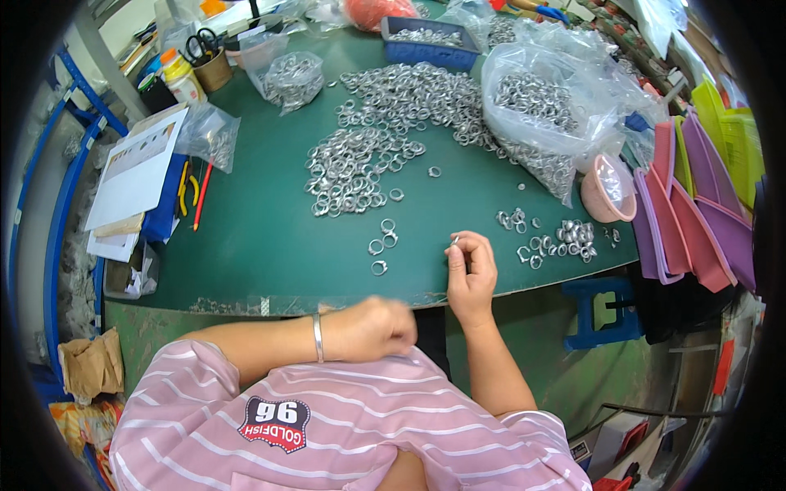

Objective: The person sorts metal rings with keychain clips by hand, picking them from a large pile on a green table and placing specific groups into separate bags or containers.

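Over the table's front edge, my right hand [472,278] pinches a small silvery ring [455,240] between thumb and fingertips. My left hand [375,329], blurred by motion, is curled closed in front of my shirt; what it holds, if anything, is hidden. Several loose metal rings [378,268] lie on the green table [278,213] beyond the left hand. Farther back spreads a large heap of silvery rings [348,168], with a single ring [434,172] apart from it. To the right of my right hand sits a smaller cluster of rings [575,236].
A clear bag of rings [532,106] and a pink cup [607,190] stand at the right, beside stacked coloured bins [688,221]. A blue tray [430,53] stands at the back. Yellow-handled pliers [188,188] and a red pencil [202,196] lie left. A blue stool [602,315] is below.
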Motion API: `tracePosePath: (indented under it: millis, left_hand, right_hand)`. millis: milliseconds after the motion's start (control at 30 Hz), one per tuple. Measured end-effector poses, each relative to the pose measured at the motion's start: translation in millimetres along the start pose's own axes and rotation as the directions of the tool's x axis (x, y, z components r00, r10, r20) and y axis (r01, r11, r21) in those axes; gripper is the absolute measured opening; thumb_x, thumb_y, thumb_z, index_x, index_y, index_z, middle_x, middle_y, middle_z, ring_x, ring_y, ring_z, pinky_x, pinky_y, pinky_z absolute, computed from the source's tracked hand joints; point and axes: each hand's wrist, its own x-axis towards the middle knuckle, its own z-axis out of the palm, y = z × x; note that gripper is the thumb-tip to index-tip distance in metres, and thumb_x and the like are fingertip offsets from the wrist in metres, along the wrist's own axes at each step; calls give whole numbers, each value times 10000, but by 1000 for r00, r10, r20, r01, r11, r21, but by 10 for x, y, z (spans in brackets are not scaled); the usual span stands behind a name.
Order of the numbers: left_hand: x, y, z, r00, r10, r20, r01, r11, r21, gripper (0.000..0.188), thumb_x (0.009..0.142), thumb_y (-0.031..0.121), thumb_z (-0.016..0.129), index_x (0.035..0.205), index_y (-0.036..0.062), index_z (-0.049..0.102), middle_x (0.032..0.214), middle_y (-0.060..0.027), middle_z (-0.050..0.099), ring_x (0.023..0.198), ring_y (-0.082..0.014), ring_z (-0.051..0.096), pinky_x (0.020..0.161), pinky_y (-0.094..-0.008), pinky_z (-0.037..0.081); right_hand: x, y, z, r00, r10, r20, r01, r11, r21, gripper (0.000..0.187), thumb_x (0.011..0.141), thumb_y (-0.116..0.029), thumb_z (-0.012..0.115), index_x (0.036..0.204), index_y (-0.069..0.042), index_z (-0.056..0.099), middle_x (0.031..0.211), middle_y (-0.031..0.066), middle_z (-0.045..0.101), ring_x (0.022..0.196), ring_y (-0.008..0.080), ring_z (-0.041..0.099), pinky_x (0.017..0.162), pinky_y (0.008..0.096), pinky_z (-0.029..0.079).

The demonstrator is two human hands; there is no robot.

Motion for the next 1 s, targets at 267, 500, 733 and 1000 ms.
tracePosePath:
  millis: [267, 500, 733, 1000]
  left_hand:
    - [2201, 127, -1359, 799, -40, -601, -198, 925, -326, 508, 857, 150, 698, 1287, -70, 540, 1257, -189, 610, 1125, -209, 593, 936, -314, 482]
    - [1564, -214, -1104, 886, 218, -410, -98, 951, 294, 260, 766, 213, 782, 938, 45, 683, 884, -102, 666, 788, -195, 646, 704, -323, 530]
    - [367, -243, -746, 876, -29, -482, 60, 997, 49, 103, 778, 71, 723, 858, 24, 677, 799, -119, 654, 721, -282, 654, 648, -359, 524]
    - [-1102, -803, -2638, 303, 194, -933, 747, 560, 358, 115, 820, 96, 687, 907, 28, 716, 835, -115, 714, 760, -214, 697, 689, -312, 537]
  right_hand:
    - [-11, 18, 53, 993, 87, -74, -77, 989, 130, 210, 751, 66, 701, 924, 3, 599, 919, 100, 628, 681, 134, 596, 638, 246, 502]
    - [-1, 94, 23, 996, 84, -16, -84, 996, 34, 177, 815, 75, 660, 980, 28, 615, 955, 89, 620, 755, 132, 615, 696, 235, 511]
    - [63, -259, 416, 949, 241, 205, -316, 734, 601, 170, 891, 80, 601, 1054, 32, 603, 1056, 93, 618, 927, 155, 635, 821, 275, 544]
    - [235, -365, 484, 927, 75, 367, -168, 959, 227, 108, 855, 45, 629, 948, 8, 672, 1078, 120, 641, 932, 170, 622, 784, 265, 509]
